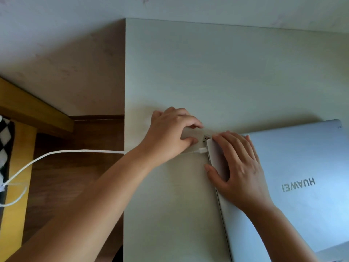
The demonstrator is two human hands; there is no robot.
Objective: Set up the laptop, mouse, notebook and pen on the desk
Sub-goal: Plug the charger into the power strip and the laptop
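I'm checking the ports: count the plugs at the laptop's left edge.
2. A small metal USB plug sits at the far corner of the closed silver laptop, by the left hand; a white cable plug sits just nearer. The right hand may hide more.

Dim, soft daylight, cool cast. Brightest at 4 o'clock: glare sheen across laptop lid [302, 167]. Soft shadows thrown toward 11 o'clock from left hand [170, 133] onto desk [217, 76]. Wide-angle bending at edges, lines bowed. Slightly soft overall, compression smear toward 12 o'clock.

One laptop [294, 178], one cable [56, 154], two hands.
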